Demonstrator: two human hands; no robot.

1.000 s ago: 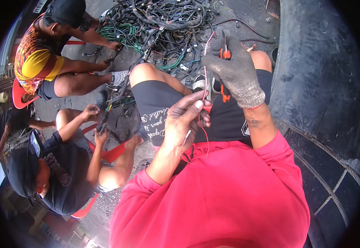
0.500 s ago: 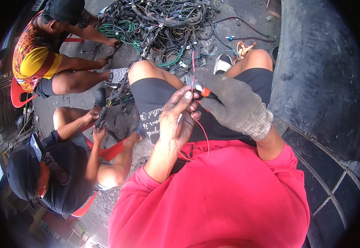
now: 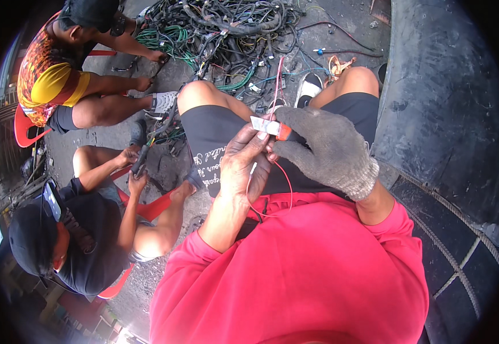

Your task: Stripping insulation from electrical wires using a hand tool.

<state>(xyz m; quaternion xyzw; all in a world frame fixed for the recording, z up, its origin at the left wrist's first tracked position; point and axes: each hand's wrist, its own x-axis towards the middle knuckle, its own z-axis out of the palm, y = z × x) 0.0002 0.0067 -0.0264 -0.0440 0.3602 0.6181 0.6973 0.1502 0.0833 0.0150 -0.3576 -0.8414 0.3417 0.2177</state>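
Bare and darkly smudged, my left hand (image 3: 244, 160) pinches a thin red wire (image 3: 291, 192) in front of my lap. One length of the wire rises past the fingertips toward the floor pile. The rest loops down over my red shirt and comes back to a pale end beside the palm. My right hand (image 3: 332, 149), in a grey knit glove, is closed around a knife (image 3: 284, 132) with an orange part near its blade. The flat blade lies across the wire at my left fingertips. Most of the knife's handle is hidden by the glove.
A big tangle of wire harnesses (image 3: 232, 28) lies on the ground ahead. Two people sit at my left on red stools, one holding a dark cable piece (image 3: 141, 159). A large dark panel (image 3: 433, 114) stands along my right, with ropes (image 3: 450, 255) near it.
The knife blade has turned its flat, bright side into view and shifted slightly toward my left fingers. The wire's upper length now leans more to the right.
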